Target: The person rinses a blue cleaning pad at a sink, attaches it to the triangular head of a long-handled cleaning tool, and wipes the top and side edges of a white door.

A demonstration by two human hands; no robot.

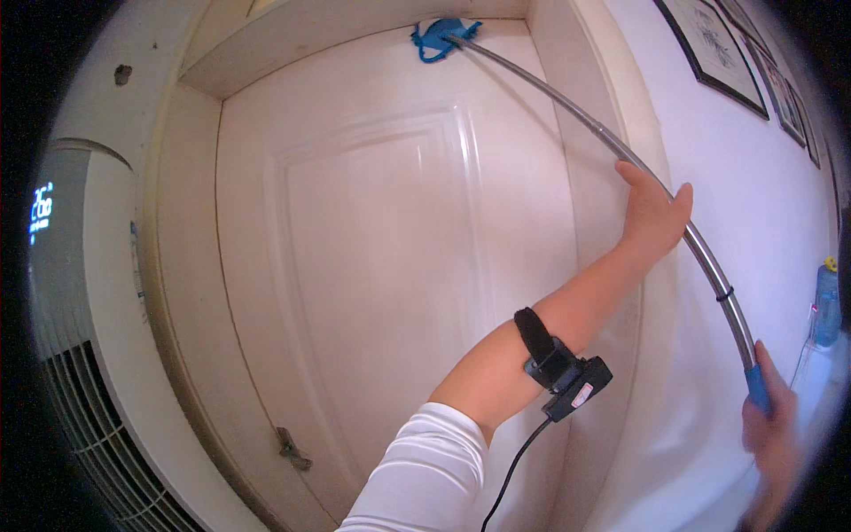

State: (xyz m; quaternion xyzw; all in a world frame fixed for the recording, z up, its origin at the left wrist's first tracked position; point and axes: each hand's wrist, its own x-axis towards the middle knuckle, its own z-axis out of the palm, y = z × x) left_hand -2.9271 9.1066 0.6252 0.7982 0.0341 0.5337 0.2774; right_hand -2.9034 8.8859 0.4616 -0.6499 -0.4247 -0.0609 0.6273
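A long metal mop pole (572, 106) runs from the top of a white door (379, 266) down to the lower right. At its upper end, a blue mop head (442, 38) with a fringed edge lies against the door's top, just under the frame. My left hand (655, 206) is wrapped around the pole's middle, the white sleeve and a black strapped device (565, 372) on that arm. Lower down at the right, my right hand (771, 405), slightly blurred, grips the blue handle (756, 389) at the pole's bottom end.
A tall white air conditioner (106, 266) with a lit display stands left of the door frame (189, 266). The door bears a metal handle (292, 449). Framed pictures (715, 53) hang on the right wall, and a blue water bottle (826, 306) stands at the far right.
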